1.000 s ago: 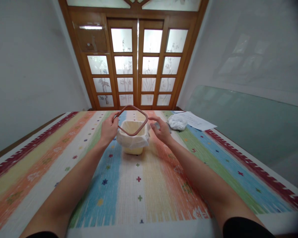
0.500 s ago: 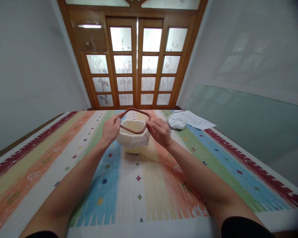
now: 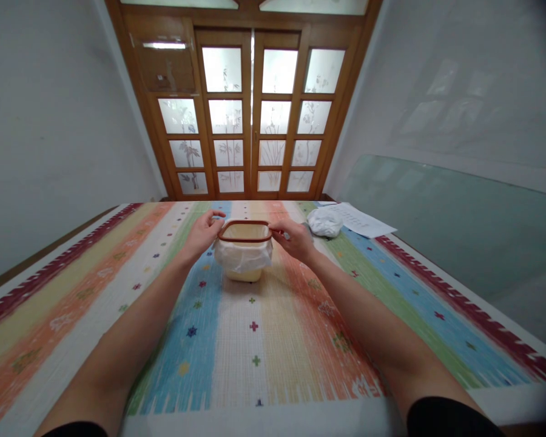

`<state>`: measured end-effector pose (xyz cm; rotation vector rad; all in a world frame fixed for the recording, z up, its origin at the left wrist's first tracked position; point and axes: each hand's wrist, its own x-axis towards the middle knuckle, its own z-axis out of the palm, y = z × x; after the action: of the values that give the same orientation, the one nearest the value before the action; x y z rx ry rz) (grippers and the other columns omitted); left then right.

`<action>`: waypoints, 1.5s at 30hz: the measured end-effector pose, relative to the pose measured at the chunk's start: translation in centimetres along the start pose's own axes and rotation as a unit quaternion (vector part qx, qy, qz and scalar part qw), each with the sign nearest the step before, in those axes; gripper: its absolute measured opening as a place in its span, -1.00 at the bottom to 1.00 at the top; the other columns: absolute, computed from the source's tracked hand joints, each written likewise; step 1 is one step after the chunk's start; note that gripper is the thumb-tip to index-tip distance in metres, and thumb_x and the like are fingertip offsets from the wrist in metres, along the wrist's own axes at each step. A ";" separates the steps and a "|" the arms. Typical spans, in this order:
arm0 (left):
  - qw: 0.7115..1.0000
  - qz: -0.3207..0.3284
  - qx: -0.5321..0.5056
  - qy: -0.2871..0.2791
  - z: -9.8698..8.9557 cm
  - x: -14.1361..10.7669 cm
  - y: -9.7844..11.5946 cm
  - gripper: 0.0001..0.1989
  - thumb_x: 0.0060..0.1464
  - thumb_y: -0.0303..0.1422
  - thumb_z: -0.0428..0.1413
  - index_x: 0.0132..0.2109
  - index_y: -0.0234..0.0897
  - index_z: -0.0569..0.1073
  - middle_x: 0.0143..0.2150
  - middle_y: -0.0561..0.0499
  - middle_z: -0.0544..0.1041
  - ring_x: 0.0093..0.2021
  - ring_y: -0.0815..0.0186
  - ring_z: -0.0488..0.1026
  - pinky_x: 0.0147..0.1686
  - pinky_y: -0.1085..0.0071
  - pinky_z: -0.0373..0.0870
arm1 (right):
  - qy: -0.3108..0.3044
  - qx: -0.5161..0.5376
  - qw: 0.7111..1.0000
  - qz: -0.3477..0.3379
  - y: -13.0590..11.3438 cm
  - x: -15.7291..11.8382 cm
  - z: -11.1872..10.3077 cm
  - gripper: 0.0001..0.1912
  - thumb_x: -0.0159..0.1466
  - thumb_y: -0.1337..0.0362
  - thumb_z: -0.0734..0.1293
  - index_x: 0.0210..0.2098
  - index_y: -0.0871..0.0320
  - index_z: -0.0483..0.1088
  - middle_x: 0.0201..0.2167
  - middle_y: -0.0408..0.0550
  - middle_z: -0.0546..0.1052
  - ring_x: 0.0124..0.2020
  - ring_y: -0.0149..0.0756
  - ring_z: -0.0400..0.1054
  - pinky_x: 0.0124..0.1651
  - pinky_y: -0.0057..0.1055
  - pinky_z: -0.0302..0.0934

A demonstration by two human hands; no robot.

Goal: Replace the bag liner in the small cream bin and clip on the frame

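A small cream trash bin [image 3: 244, 275] stands upright on the striped tablecloth, lined with a white plastic bag [image 3: 243, 257] whose edge folds down over its outside. The brown rim ring [image 3: 246, 240] lies level on the bin's mouth, over the bag. At the ring's left side is my left hand [image 3: 202, 233], its fingers apart, the index finger stretched out and the thumb close to the rim. My right hand [image 3: 295, 239] pinches the ring's right edge between thumb and fingertips.
Right of the bin lie a crumpled white plastic bundle [image 3: 324, 223] and a printed paper sheet [image 3: 361, 220]. The tablecloth [image 3: 282, 352] covers the table. Beyond it stand wooden doors with glass panes [image 3: 250, 115]; a pale green panel [image 3: 455, 212] leans along the right wall.
The brown ring has come down from a tilted position above the bin to lie level on its mouth. My left hand has loosened from the ring; my right hand has lowered with it.
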<state>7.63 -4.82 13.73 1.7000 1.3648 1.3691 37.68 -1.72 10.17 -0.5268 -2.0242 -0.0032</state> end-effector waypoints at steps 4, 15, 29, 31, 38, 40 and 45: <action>1.000 -0.022 -0.017 0.002 0.1 0.1 -0.1 -0.65 0.11 -0.15 0.15 -0.04 -0.26 0.53 -0.46 0.07 0.49 -0.47 0.32 0.40 -0.46 0.47 0.24 | 0.026 -0.029 0.999 -0.017 -0.4 0.0 0.3 -0.85 0.49 0.24 0.30 -0.08 0.05 0.53 -0.26 -0.03 0.62 -0.26 -0.22 0.50 -0.20 -0.30 0.37; 0.999 0.025 0.024 -0.002 0.0 0.2 -0.8 -0.71 0.09 -0.26 0.12 -0.10 -0.25 0.60 -0.49 0.10 0.42 -0.51 0.35 0.28 -0.51 0.47 0.12 | -0.005 -0.065 0.998 -0.020 -0.4 -0.3 0.6 -0.81 0.47 0.31 0.27 -0.04 0.04 0.52 -0.15 0.06 0.61 -0.10 -0.10 0.49 -0.04 -0.18 0.38; 0.992 0.038 0.112 -0.034 -0.4 0.1 -0.9 -0.60 0.06 -0.34 0.08 0.03 -0.25 0.59 -0.50 0.13 0.36 -0.49 0.33 0.28 -0.46 0.44 0.17 | -0.033 0.066 0.992 0.099 -1.9 0.6 0.7 -0.71 0.49 0.05 0.25 -0.04 0.06 0.51 0.17 0.13 0.51 0.23 -0.04 0.40 0.28 0.00 0.26; 0.989 0.041 0.135 -0.036 -0.4 0.0 -0.8 -0.61 0.07 -0.34 0.08 0.03 -0.25 0.60 -0.49 0.12 0.38 -0.47 0.32 0.30 -0.44 0.43 0.20 | -0.057 0.106 0.984 0.132 -2.1 0.7 1.0 -0.66 0.49 0.01 0.26 0.07 0.06 0.48 0.26 0.15 0.47 0.28 -0.04 0.38 0.30 0.01 0.26; 0.982 0.091 0.162 -0.036 -0.3 0.4 -1.4 -0.63 0.06 -0.34 0.08 0.00 -0.24 0.62 -0.24 -0.01 0.52 -0.20 0.21 0.48 -0.20 0.31 0.45 | -0.097 0.130 0.973 0.162 -2.1 0.6 1.5 -0.54 0.40 -0.05 0.34 0.19 0.00 0.44 0.34 0.12 0.41 0.35 -0.04 0.31 0.39 0.04 0.18; 0.981 0.124 0.141 -0.043 -0.3 0.6 -1.8 -0.62 0.07 -0.34 0.09 0.02 -0.23 0.61 0.03 -0.10 0.53 0.07 0.10 0.49 -0.01 0.21 0.50 | -0.102 0.127 0.974 0.159 -2.0 0.6 1.5 -0.55 0.41 -0.04 0.33 0.18 0.01 0.45 0.32 0.12 0.43 0.33 -0.05 0.32 0.40 0.04 0.16; 0.981 0.139 0.024 -0.136 0.4 0.7 -3.6 -0.39 0.14 -0.34 0.04 0.35 -0.20 0.40 0.41 -0.11 0.39 0.46 0.04 0.26 0.50 -0.02 0.09 | -0.114 0.130 0.972 0.160 -2.1 0.6 1.7 -0.51 0.42 -0.07 0.32 0.23 0.02 0.42 0.34 0.14 0.39 0.34 -0.04 0.30 0.42 0.05 0.14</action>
<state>6.69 -2.93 10.75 2.0841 1.0461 1.1969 35.24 -3.00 10.25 -0.7043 -2.0952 0.5336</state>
